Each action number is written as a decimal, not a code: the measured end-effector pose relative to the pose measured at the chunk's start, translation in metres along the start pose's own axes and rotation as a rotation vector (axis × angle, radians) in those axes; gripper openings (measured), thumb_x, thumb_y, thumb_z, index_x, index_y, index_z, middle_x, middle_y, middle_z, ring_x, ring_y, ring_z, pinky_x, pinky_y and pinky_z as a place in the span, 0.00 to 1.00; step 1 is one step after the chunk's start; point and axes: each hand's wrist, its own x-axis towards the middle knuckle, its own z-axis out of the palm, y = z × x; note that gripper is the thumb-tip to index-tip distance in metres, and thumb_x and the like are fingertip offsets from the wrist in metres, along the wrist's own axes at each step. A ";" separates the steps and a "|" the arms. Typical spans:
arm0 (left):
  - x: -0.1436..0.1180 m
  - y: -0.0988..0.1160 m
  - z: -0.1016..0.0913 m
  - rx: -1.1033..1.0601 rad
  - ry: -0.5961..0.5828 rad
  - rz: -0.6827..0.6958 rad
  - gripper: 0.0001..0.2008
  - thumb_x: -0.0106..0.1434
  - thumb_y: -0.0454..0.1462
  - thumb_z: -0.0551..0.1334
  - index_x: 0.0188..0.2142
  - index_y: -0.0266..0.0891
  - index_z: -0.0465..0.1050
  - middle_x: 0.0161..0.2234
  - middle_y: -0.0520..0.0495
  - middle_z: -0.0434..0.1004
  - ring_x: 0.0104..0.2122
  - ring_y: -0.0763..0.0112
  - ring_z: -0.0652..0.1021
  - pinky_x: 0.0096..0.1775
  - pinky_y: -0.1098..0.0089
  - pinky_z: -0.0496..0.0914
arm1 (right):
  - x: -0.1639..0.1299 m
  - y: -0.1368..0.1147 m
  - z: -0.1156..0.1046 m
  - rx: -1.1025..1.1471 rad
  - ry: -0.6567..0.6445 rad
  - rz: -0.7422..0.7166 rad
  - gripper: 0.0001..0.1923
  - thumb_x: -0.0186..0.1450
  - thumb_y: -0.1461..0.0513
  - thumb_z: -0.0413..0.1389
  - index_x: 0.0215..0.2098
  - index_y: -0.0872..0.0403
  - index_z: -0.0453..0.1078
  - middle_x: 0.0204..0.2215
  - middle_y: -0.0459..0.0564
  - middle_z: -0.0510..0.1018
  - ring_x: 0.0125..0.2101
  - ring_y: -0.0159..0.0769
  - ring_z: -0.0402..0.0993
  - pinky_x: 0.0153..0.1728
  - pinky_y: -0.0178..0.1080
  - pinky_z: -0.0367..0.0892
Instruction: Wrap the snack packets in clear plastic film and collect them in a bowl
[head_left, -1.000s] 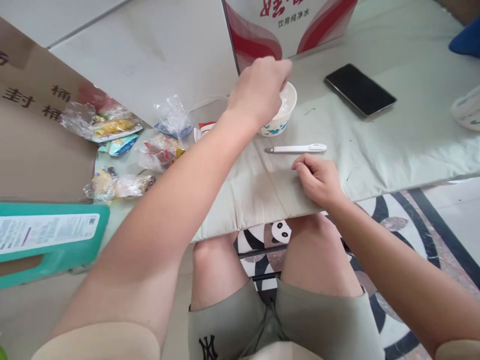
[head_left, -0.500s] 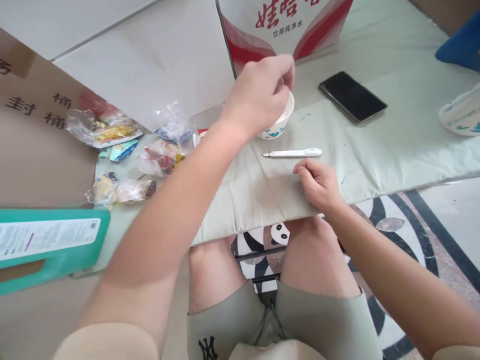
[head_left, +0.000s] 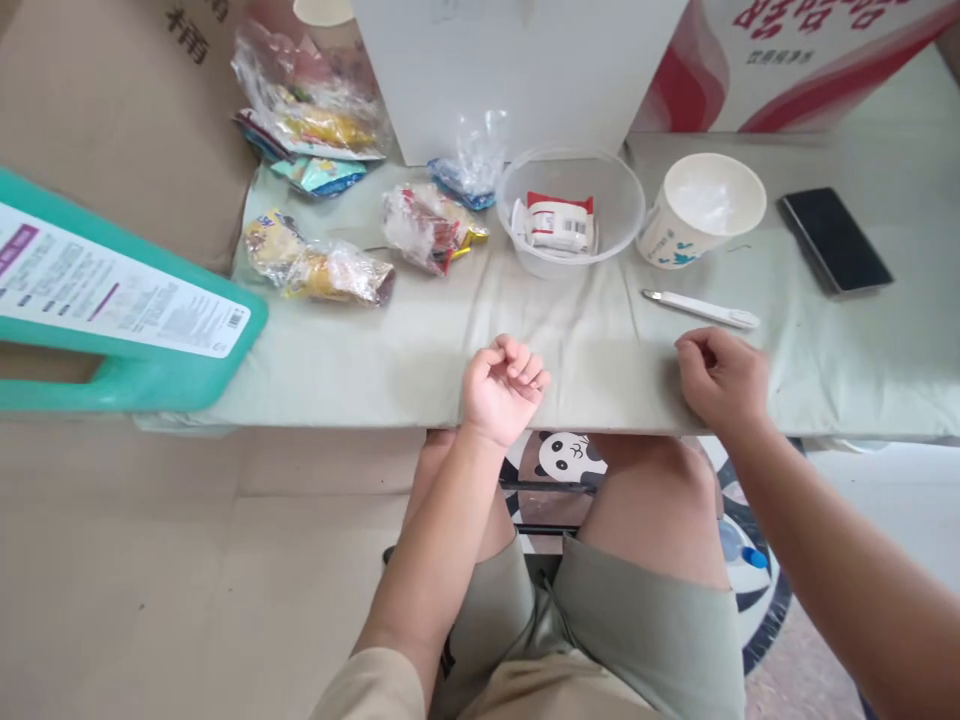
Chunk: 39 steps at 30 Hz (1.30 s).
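– Well, what are the two hands doing in the head view?

– Both are resting on the near edge of the pale green cloth (head_left: 360, 350). The left hand (head_left: 501, 385) is lying with its fingers curled into a loose fist, and nothing is showing inside it. The right hand (head_left: 721, 375) is also curling shut, knuckles up, and I am not seeing anything in it either.

– And what is lying nearest to them?

– A white pen-like tool (head_left: 701, 309) is lying flat on the cloth, just beyond the right hand, near it but apart from it. Farther away, a paper cup (head_left: 701, 212) is standing upright, and to its left a clear bowl (head_left: 517, 180) is holding a small red and white packet (head_left: 559, 220). A dark phone (head_left: 834, 240) is lying to the right of the cup.

– What is filling the left side?

– Several snack packets (head_left: 319, 265) in clear wrappers are lying on the far left part of the cloth, and a teal container (head_left: 112, 310) is leaning over the left edge. A cardboard box (head_left: 112, 110) is standing behind them.

– Which step are you judging this to be?

– I am judging it as a pause: both hands are idle and nothing is being gripped.

– What would picking up the tool be asking for?

– I am thinking the right hand would be needing to uncurl, go a little farther over the cloth and pinch the thin tool from above, because it is lying so flat.
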 end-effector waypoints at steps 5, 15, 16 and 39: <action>0.005 0.001 0.004 -0.207 0.103 -0.102 0.10 0.64 0.31 0.54 0.25 0.39 0.64 0.19 0.56 0.55 0.19 0.78 0.63 0.25 0.75 0.62 | 0.010 -0.120 0.036 0.180 -0.055 -0.512 0.07 0.66 0.65 0.53 0.37 0.49 0.73 0.30 0.49 0.78 0.31 0.38 0.75 0.35 0.41 0.71; 0.007 -0.003 -0.004 -0.171 0.251 -0.171 0.16 0.66 0.33 0.56 0.21 0.40 0.62 0.21 0.52 0.70 0.24 0.74 0.74 0.33 0.70 0.72 | 0.118 -0.226 0.195 0.069 -0.223 -0.385 0.12 0.69 0.59 0.56 0.49 0.52 0.64 0.45 0.57 0.71 0.57 0.60 0.66 0.59 0.70 0.62; 0.007 -0.004 -0.005 -0.154 0.246 -0.166 0.15 0.66 0.33 0.56 0.22 0.40 0.63 0.22 0.52 0.70 0.26 0.73 0.75 0.35 0.69 0.73 | 0.116 -0.224 0.196 0.077 -0.254 -0.408 0.07 0.71 0.61 0.53 0.47 0.52 0.63 0.45 0.57 0.69 0.57 0.59 0.67 0.59 0.69 0.62; 0.001 -0.031 0.004 0.524 -0.136 0.001 0.33 0.53 0.40 0.77 0.54 0.56 0.65 0.50 0.50 0.76 0.42 0.66 0.80 0.40 0.63 0.79 | -0.046 -0.045 -0.006 0.329 -0.009 0.026 0.08 0.67 0.57 0.55 0.43 0.49 0.71 0.44 0.56 0.80 0.49 0.48 0.78 0.53 0.53 0.71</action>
